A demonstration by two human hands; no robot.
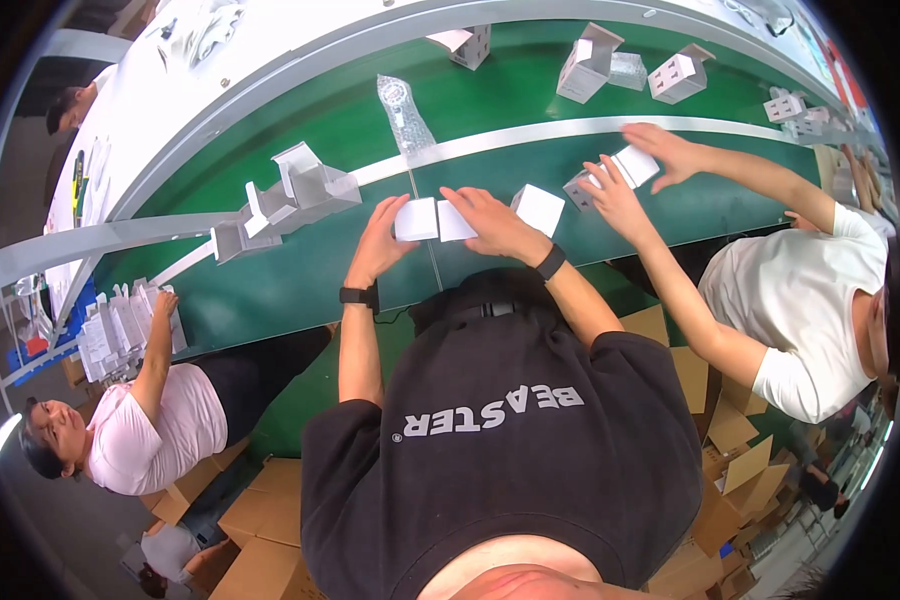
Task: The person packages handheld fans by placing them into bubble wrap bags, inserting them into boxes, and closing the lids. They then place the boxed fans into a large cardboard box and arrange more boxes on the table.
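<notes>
From the head view, the left hand (pixel 382 240) and right hand (pixel 492 222) pinched a small white folded cardboard box (pixel 430 220) between them above the green conveyor bench (pixel 300 280). A co-worker's hands (pixel 620 195) at three o'clock held another white box (pixel 634 165).

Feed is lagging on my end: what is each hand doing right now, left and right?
Left hand: closed on the left end of the white box.
Right hand: lying over the same white box's right part, gripping it.
</notes>
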